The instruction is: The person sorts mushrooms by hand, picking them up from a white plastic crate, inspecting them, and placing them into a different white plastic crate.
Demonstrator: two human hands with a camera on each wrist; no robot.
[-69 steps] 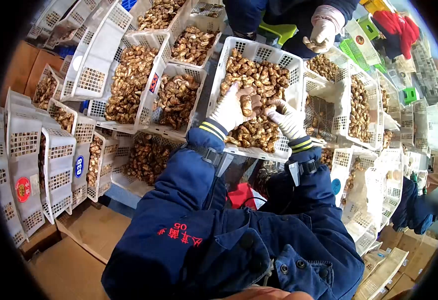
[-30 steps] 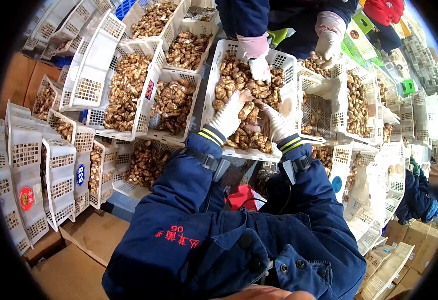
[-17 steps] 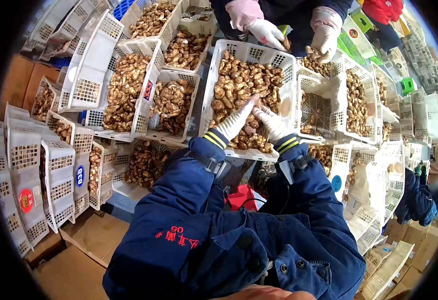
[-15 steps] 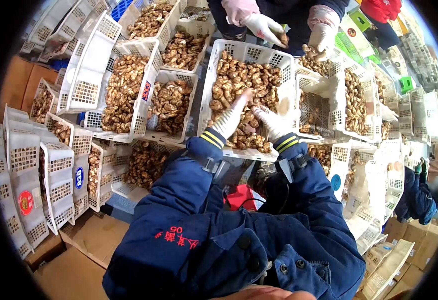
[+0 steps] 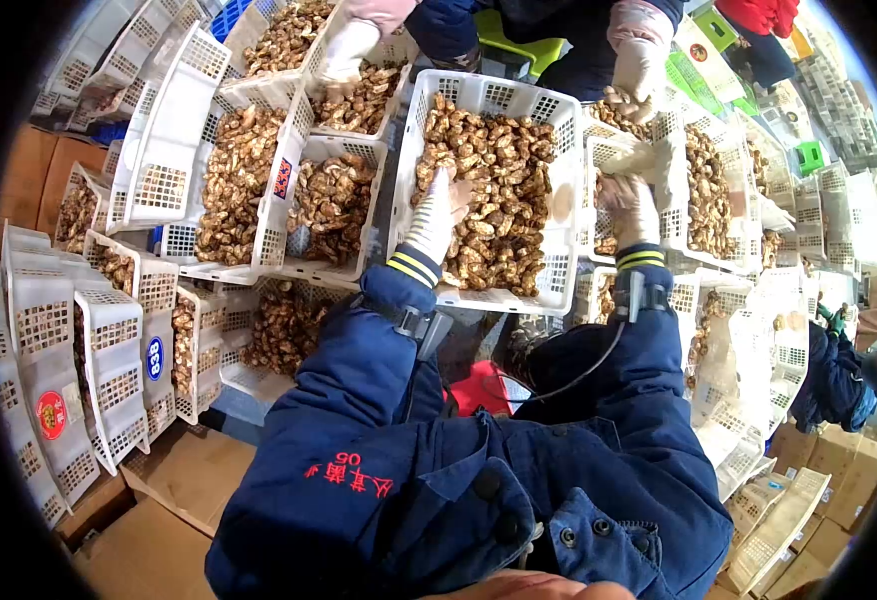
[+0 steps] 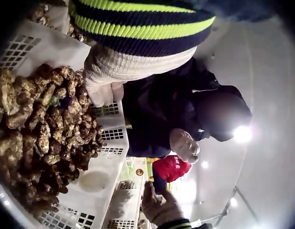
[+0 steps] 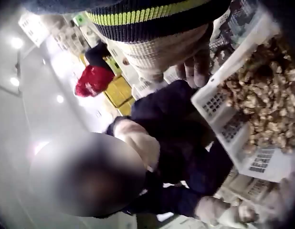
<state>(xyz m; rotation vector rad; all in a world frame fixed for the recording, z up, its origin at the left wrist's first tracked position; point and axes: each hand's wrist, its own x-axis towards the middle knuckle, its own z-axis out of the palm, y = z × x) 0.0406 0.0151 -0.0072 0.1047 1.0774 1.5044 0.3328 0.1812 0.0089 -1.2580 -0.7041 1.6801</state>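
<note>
In the head view a white perforated crate point(image 5: 571, 150) full of brown and cream mushrooms point(image 5: 499, 190) stands in front of me. My left hand point(image 5: 436, 212), in a knit glove with bare fingertips, reaches over its left side, thumb apart from the fingers, close to the mushrooms. My right hand point(image 5: 631, 208) is over a smaller crate point(image 5: 614, 150) to the right, which has a few mushrooms at its bottom. In the right wrist view the fingers point(image 7: 197, 71) of that hand hang down loosely, with nothing visible in them.
Across from me a gloved person has one hand point(image 5: 354, 45) over a back-left crate and the other hand point(image 5: 641, 75) at the back right. Filled crates point(image 5: 294, 110) stand left, stacked crates point(image 5: 729, 390) right. Cardboard boxes point(image 5: 174, 470) lie at lower left.
My hands were together over the main crate; the right has moved right to the smaller crate, the left slightly left. The other person's one hand has swung to the back-left crate.
</note>
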